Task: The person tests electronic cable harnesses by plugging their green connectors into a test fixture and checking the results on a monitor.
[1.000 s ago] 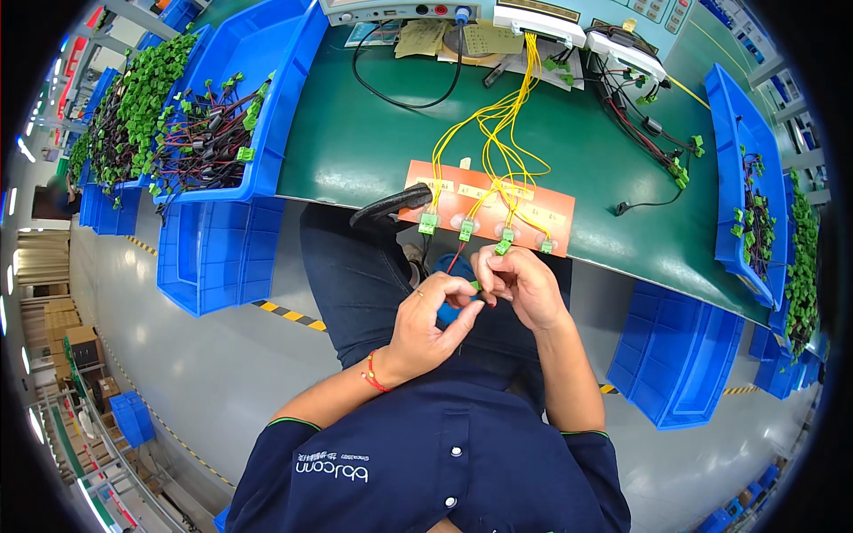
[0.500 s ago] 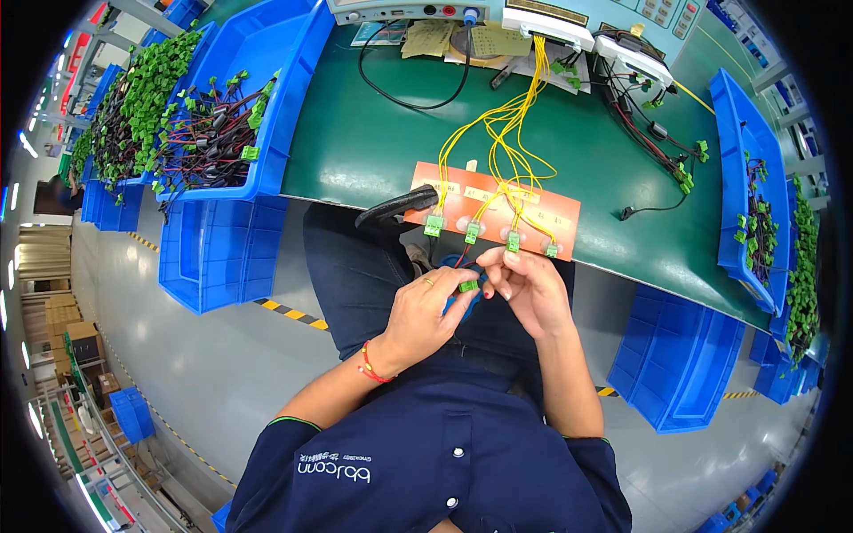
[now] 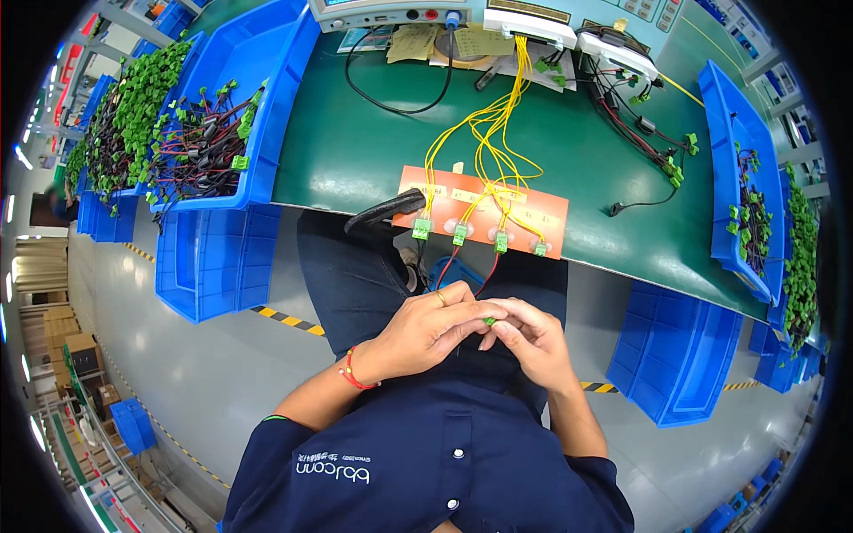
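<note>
Connector (image 3: 490,321) between inward-curled hands (image 3: 426,332)

Bright, even light fills the view; white tube lamps (image 3: 11,209) glare at nine o'clock, the grey floor (image 3: 195,373) shines toward eight, and fisheye distortion bends edges inside black corners.

the left hand (image 3: 421,330) mostly hides a green connector (image 3: 490,321).
</note>
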`<state>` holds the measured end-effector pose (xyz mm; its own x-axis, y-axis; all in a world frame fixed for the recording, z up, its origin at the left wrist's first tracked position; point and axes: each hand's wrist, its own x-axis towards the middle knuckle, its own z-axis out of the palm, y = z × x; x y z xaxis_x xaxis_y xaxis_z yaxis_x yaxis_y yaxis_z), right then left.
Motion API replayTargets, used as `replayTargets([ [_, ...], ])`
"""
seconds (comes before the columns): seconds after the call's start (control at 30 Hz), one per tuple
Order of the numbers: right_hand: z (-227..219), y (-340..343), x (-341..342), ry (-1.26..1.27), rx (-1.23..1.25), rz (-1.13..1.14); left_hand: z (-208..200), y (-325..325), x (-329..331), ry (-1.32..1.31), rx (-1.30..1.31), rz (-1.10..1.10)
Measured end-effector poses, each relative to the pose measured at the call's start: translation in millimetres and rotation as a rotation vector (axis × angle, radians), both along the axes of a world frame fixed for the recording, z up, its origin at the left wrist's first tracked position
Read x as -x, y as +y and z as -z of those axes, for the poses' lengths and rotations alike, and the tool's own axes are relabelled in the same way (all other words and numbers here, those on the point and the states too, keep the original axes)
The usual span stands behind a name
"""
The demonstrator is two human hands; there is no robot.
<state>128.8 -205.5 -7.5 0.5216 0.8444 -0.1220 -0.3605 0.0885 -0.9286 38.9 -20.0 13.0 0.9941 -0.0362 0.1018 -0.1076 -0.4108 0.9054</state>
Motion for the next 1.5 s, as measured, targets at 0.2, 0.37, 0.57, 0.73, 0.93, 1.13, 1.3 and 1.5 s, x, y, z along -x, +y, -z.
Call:
replayTargets([
  [0.2,9.2,-0.8,-8.0,0.125,0.045,0.177,-15.5,1.5,0.9,0.025,0.003,-0.193],
  [0.37,10.9,13.6,-8.8,0.115,-0.008,0.552,10.5,9.5,19.2,-0.042,0.193,-0.523],
  [0.57,14.2,26.5,-7.9,0.130,-0.055,0.648,40.5,19.3,32.5,0.074,0.449,-0.653],
  [0.73,14.8,20.1,-18.3,0.205,-0.014,0.544,53.9,20.1,35.0,0.299,0.318,-0.476],
  [0.93,34.5,5.8,-18.8,-0.282,0.355,0.179,48.7,4.6,22.1,0.389,0.302,-0.226],
  [1.13,68.7,22.8,-2.2,-0.379,0.345,-0.005,49.0,17.4,19.3,0.408,0.177,-0.287],
  [1.3,86.2,57.9,-8.8,-0.285,0.219,-0.016,46.7,14.7,21.3,0.231,0.168,-0.599],
  [1.5,94.2,64.5,10.9,0.216,0.087,-0.330,45.3,13.7,10.8,0.257,0.190,-0.423],
])
